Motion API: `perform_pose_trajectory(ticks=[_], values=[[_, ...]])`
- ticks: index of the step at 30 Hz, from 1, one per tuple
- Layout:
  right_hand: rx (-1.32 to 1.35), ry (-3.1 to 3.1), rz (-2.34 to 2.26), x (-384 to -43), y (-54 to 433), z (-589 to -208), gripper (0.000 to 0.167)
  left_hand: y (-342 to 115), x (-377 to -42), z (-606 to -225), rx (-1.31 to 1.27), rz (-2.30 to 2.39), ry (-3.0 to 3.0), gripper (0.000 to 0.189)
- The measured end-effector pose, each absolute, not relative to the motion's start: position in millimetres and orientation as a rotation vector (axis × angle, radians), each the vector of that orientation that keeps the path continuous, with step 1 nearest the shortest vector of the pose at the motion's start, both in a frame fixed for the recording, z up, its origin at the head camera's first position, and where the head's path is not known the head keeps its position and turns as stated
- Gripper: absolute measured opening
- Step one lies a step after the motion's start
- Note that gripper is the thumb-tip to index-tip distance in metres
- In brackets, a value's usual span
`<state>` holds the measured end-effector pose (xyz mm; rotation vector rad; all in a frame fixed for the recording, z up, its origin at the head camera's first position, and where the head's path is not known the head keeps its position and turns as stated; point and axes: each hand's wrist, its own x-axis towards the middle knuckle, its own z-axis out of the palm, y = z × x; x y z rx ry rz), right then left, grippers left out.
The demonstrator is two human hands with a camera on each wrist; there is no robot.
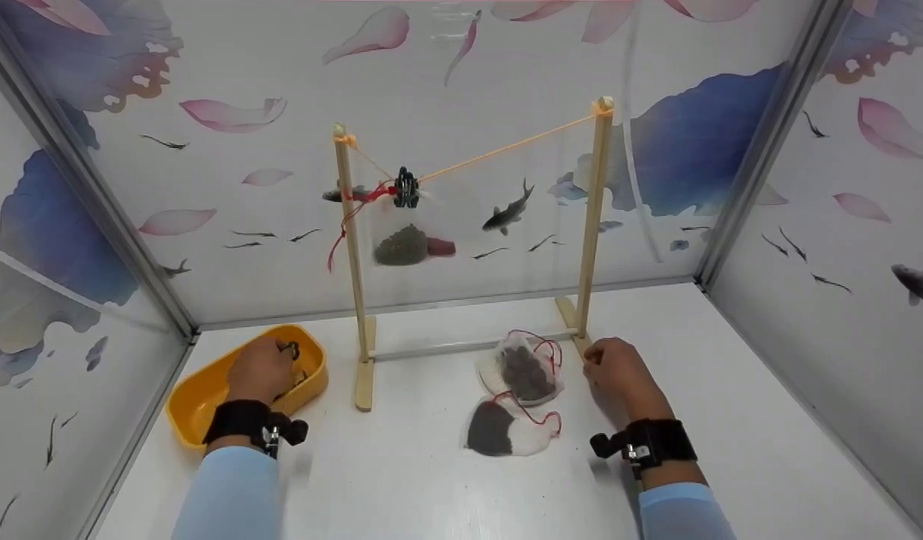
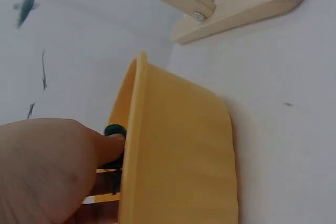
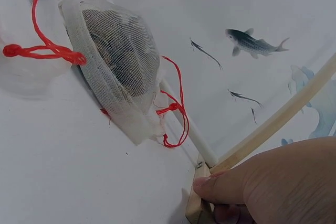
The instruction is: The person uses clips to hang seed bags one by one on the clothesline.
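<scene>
My left hand (image 1: 262,371) reaches inside a yellow plastic tub (image 1: 199,416) on the left. In the left wrist view, its thumb and fingers pinch a small dark green, round-ended piece (image 2: 115,129) beside the tub's rim; the fingers hide most of it. With curled fingers, my right hand (image 1: 622,375) grips the front end of the stand's right wooden foot (image 3: 197,203). Left of that hand lie drawstring mesh bags: one with dark lumps (image 1: 528,373), and in front a bag (image 1: 491,431) with dark filling, both with red cords.
Two wooden posts (image 1: 592,225) hold up an orange cord (image 1: 506,150), which sags left under a bunched dark piece (image 1: 406,187) with red strings. A white rod (image 1: 468,346) joins the posts low down. Printed panels (image 1: 461,45) stand at the back and sides.
</scene>
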<state>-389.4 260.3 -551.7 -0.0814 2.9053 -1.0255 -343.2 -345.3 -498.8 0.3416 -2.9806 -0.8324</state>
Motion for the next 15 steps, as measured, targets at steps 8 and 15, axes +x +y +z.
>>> perform_pose_trajectory(ticks=[8, 15], values=[[-0.081, 2.893, -1.029, -387, 259, -549, 0.028, -295, -336, -471, 0.318, -1.172, -2.652, 0.030], [-0.092, 2.912, -1.001, -385, 254, -543, 0.028, -230, -320, -471, 0.301, -1.605, -2.387, 0.029]])
